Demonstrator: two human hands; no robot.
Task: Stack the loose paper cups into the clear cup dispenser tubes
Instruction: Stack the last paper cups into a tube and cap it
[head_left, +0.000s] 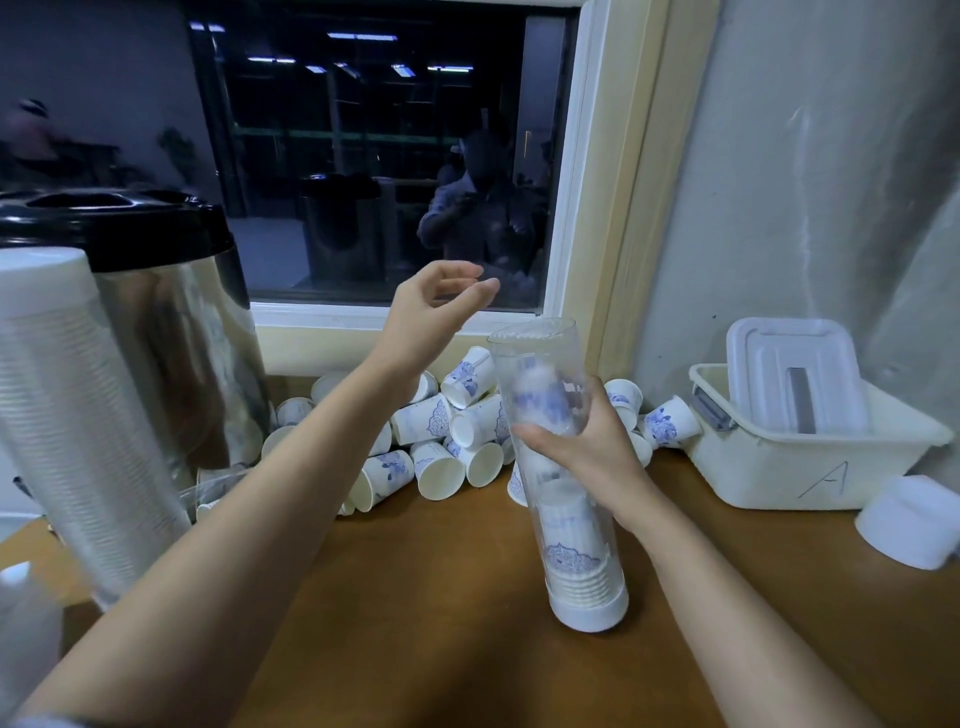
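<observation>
From the head camera, a tall clear plastic dispenser tube (535, 348) with a white base cap stood on the brown wooden table (441, 597), right of centre and leaning slightly left. The right hand (592, 447) was wrapped round the middle of the tube, thumb on the near side. A stack of white paper cups with blue print (576, 556) sat nested in the bottom of the tube, and one blurred cup (545, 400) showed higher up inside it, behind the fingers. The left hand (436, 306) hung in the air to the upper left of the tube's open mouth, fingers loose and spread, holding nothing. A pile of loose blue-printed paper cups (441, 431) lay on their sides at the far edge of the table, under the dark window (389, 156). At far left stood a shiny steel urn with a black lid (171, 312), and at right a white plastic bin marked "A" (810, 467).
</observation>
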